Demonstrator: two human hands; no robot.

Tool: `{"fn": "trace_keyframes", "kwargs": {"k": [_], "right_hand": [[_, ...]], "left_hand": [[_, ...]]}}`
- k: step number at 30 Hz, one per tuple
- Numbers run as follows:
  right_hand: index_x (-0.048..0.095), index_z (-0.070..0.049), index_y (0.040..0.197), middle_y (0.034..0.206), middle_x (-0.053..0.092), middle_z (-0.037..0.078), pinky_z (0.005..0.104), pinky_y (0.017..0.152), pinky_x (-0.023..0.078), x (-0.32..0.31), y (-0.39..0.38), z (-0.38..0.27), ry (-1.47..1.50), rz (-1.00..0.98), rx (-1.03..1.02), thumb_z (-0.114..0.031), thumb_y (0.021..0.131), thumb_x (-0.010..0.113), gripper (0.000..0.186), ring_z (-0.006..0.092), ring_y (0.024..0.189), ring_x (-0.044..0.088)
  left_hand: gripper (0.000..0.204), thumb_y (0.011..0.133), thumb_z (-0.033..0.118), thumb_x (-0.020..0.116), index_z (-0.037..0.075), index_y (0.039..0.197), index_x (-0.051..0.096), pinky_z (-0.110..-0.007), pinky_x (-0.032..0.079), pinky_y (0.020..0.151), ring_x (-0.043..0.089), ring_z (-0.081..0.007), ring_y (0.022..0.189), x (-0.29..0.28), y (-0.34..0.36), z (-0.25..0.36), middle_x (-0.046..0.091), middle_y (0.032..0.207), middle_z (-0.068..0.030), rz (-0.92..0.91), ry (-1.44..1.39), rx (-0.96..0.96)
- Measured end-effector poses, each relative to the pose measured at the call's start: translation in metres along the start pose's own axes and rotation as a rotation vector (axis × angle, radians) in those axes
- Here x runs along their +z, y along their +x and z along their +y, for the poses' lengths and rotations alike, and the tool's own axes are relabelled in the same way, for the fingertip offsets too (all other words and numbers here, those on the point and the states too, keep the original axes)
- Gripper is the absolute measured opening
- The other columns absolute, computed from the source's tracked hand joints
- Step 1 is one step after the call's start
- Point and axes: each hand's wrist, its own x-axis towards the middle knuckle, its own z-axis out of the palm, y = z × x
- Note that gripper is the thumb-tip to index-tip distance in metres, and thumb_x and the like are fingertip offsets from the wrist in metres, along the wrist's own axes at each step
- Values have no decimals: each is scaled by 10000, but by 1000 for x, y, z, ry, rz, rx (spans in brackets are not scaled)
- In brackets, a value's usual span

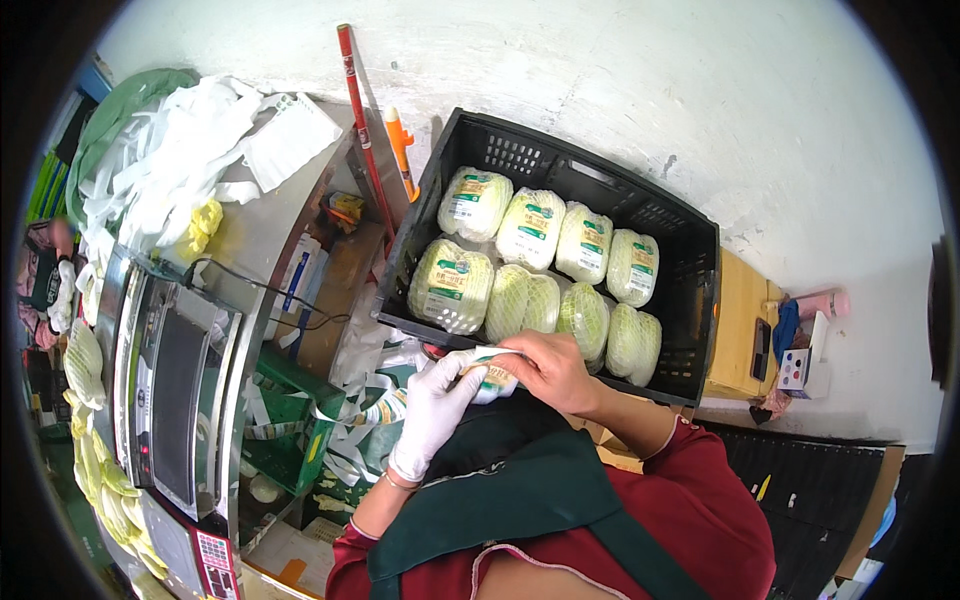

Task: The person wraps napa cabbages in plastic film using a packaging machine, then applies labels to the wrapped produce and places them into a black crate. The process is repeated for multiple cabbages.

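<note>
My left hand (433, 408), in a white glove, and my bare right hand (555, 370) both pinch a small printed label (494, 382), white with green and yellow print, just in front of the black crate (688, 240). Whether it is one label or a few cannot be seen. Inside the crate sit several pale green cabbages (585, 325) in white foam netting and clear wrap. The back row and the front-left cabbage (450, 290) carry similar labels; the others in front show none on top.
A steel wrapping machine (175, 390) stands left, with loose leaves (105, 480) and crumpled white film (170, 150). A green crate (305, 450) holds discarded strips. A red pole (360, 120) leans on the wall. A wooden box (740, 300) and dark ridged surface (805, 500) lie right.
</note>
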Motion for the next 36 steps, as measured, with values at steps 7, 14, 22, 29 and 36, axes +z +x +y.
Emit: {"fn": "trace_keyframes", "kwargs": {"k": [7,14,22,29,36], "right_hand": [[590,-19,899,791,646,113,352,566,471,-16,2,59,5,256,315,-158,919,628,146,188,651,612],[520,-20,1051,937,630,188,421,763,469,-18,-6,161,-136,-238,645,-363,850,693,434,303,852,625],[498,-36,1223,1138,550,152,449,866,394,-6,-10,156,-806,-316,325,-391,802,702,588,295,1070,523],[371,-62,1391,1304,525,143,321,887,457,-43,7,77,739,-195,475,-238,1007,474,435,181,1149,530],[657,-3,900,709,627,114,309,510,456,-46,-17,7,-8,-82,156,-117,859,694,127,217,563,611]], "left_hand": [[182,875,119,698,8,742,643,-248,404,479,481,-21,527,8,3,-18,581,557,6,94,170,16],[201,951,189,621,21,843,645,-182,445,612,551,-19,678,-33,-23,-37,660,809,16,302,-293,-197],[169,954,145,608,-7,904,663,-189,452,653,535,-15,732,-26,-23,-10,641,819,34,234,-204,-78],[177,934,151,635,-11,863,649,-219,423,619,488,-35,694,0,-12,-26,586,708,11,-8,-81,-81],[521,807,52,721,24,1296,543,-324,453,969,596,-216,1124,43,8,9,623,1188,-134,190,201,355]]}}
